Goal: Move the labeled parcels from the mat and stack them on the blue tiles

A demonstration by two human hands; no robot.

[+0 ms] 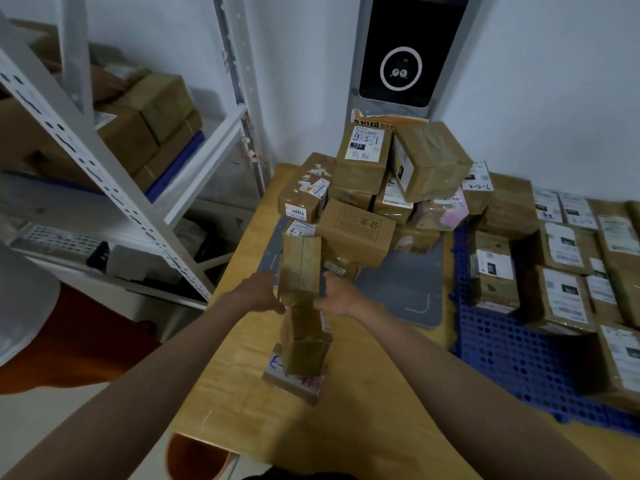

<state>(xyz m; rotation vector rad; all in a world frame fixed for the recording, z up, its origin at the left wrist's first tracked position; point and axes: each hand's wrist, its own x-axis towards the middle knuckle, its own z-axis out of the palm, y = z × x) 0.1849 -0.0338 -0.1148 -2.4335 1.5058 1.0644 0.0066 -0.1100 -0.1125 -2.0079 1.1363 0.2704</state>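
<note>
A pale wooden tabletop (346,427) is seen filling the lower middle of the view, and a white perforated metal shelving rack (114,188) loaded with brown cartons is seen at the left. On the table's right side a sheet of blue perforated plastic tiles (512,358) is laid out, and rows of labelled brown cardboard parcels (561,247) are already set flat upon it, with one stack of them (493,275) standing at the tiles' near left edge. Behind the table a tall grey column with a black glossy screen (401,50) is mounted against the wall.

In the middle a grey rectangular mat (405,282) is seen, and a loose heap of taped brown parcels (377,188) is piled on its far half, white labels showing here and there. At the heap's near left a tall narrow brown taped parcel (300,263) is held upright just over the mat's front edge. It is gripped from both sides: the left hand (258,292) is pressed to its left lower face, fingers curled round the corner, and the right hand (337,294) is clamped on its right lower face.

Directly below, another brown taped box (304,341) is seen standing on a flat parcel marked in blue and red pen (294,379), which lies on the bare wood. Whether the held parcel touches the box beneath cannot be told.
</note>
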